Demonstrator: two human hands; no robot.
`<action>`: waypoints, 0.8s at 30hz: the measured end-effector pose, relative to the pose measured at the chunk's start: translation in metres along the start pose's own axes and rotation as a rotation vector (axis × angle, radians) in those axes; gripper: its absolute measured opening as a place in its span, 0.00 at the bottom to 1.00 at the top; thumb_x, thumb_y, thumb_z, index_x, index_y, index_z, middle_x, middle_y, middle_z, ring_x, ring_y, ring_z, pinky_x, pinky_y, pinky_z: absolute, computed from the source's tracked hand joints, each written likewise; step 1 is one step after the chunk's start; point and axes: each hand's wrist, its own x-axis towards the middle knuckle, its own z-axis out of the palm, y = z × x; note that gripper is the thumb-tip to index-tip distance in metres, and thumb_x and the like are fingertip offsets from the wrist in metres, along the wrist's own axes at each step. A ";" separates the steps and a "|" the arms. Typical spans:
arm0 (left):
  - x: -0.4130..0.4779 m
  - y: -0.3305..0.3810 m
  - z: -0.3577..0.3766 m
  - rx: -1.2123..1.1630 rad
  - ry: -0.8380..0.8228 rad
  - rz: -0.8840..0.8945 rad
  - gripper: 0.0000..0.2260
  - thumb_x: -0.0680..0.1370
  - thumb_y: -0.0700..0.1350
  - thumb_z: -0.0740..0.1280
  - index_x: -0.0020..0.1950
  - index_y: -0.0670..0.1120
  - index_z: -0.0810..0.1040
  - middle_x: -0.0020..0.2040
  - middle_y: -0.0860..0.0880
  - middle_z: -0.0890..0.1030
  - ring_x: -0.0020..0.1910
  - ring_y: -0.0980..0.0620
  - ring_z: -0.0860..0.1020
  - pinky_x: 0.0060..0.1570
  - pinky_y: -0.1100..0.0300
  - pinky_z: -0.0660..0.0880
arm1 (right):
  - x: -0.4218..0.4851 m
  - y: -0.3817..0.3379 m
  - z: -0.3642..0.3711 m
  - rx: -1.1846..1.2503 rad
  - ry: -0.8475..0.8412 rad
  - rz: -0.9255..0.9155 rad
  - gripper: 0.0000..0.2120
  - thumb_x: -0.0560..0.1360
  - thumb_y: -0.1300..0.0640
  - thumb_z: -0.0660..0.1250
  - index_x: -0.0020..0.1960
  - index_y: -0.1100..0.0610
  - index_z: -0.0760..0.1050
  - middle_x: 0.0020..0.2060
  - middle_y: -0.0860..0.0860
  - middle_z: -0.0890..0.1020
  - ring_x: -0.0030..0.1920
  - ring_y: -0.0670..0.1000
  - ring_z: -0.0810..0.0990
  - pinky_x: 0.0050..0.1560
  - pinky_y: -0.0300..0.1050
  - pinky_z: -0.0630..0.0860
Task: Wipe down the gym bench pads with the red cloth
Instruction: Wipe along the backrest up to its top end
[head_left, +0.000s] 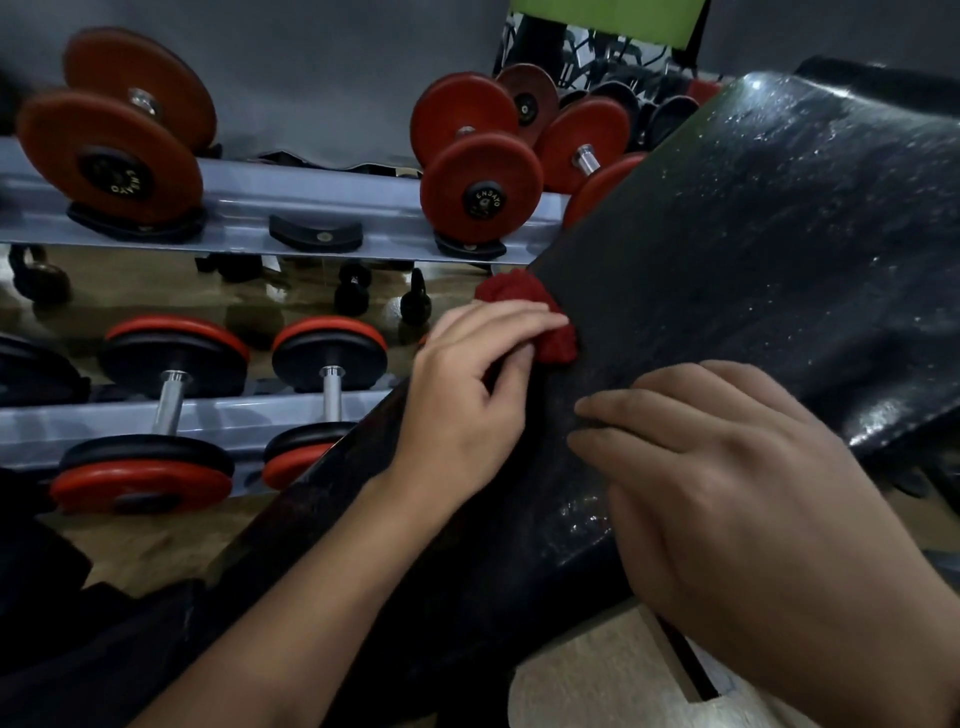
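Observation:
A black padded gym bench (727, 249) runs diagonally from lower left to upper right, its surface glistening with wet specks. The red cloth (550, 322) is bunched at the pad's left edge. My left hand (467, 395) grips the cloth, fingers curled over it and pressing it against the pad's edge. My right hand (737, 509) lies flat on the pad nearer to me, fingers together and pointing left, holding nothing.
A grey dumbbell rack (291, 202) stands to the left with red and black dumbbells (480, 187) on two tiers. Several small kettlebells (415, 304) sit on the floor behind it. Light wooden floor (597, 675) shows below the bench.

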 end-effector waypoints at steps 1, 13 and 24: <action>-0.005 0.006 0.002 -0.017 -0.010 0.028 0.14 0.78 0.32 0.67 0.57 0.45 0.86 0.58 0.50 0.85 0.62 0.52 0.80 0.69 0.50 0.72 | 0.001 0.003 -0.005 0.020 0.013 -0.005 0.12 0.71 0.61 0.60 0.41 0.54 0.82 0.43 0.52 0.84 0.44 0.58 0.81 0.48 0.57 0.77; -0.031 0.024 0.000 -0.050 -0.019 0.074 0.13 0.78 0.32 0.68 0.56 0.45 0.87 0.57 0.50 0.85 0.61 0.48 0.80 0.70 0.49 0.70 | -0.005 0.037 -0.029 -0.159 0.006 0.043 0.14 0.69 0.63 0.61 0.44 0.52 0.85 0.47 0.50 0.85 0.50 0.60 0.80 0.53 0.58 0.73; -0.046 0.041 -0.001 -0.040 -0.021 0.087 0.12 0.78 0.32 0.69 0.56 0.45 0.87 0.57 0.51 0.84 0.60 0.48 0.79 0.69 0.50 0.71 | -0.010 0.040 -0.027 -0.153 0.026 0.005 0.15 0.70 0.63 0.60 0.42 0.52 0.85 0.47 0.50 0.85 0.50 0.60 0.81 0.53 0.58 0.75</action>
